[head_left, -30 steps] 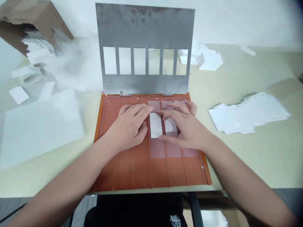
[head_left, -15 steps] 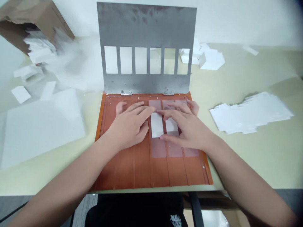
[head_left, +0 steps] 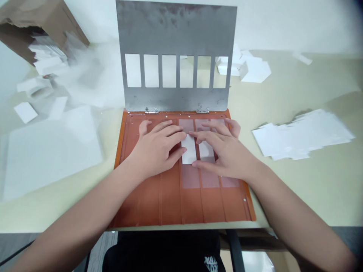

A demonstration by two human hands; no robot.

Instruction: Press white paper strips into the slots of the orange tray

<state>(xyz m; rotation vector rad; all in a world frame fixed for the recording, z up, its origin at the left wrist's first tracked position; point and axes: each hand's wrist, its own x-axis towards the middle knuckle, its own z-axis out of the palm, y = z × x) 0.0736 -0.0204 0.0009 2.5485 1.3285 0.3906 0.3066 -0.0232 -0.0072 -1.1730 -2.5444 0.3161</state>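
A blank white card [head_left: 188, 150] lies on a clear film strip in one lane of the orange-brown board [head_left: 147, 204]. My left hand [head_left: 160, 149] spreads over the lanes left of it, with the index fingertip and thumb at the card's left edge. My right hand [head_left: 222, 151] has its fingers spread too; its index fingertip is by the card's top edge and its thumb by the bottom right corner. Partly under that hand, a second white card [head_left: 206, 151] lies in the neighbouring lane. Behind, a hinged grey metal plate [head_left: 176, 30] with several rectangular windows stands raised.
Fanned white cards [head_left: 300, 134] lie on the right of the table. Stacked cards [head_left: 255, 70] sit behind the plate. A cardboard box [head_left: 70, 26] with white cards stands at the far left, near a loose card [head_left: 25, 112] and a large white sheet [head_left: 53, 147].
My left thumb has stretched out to the right and now reaches the white card's left edge. My right hand stays almost where it was. The view has shifted slightly.
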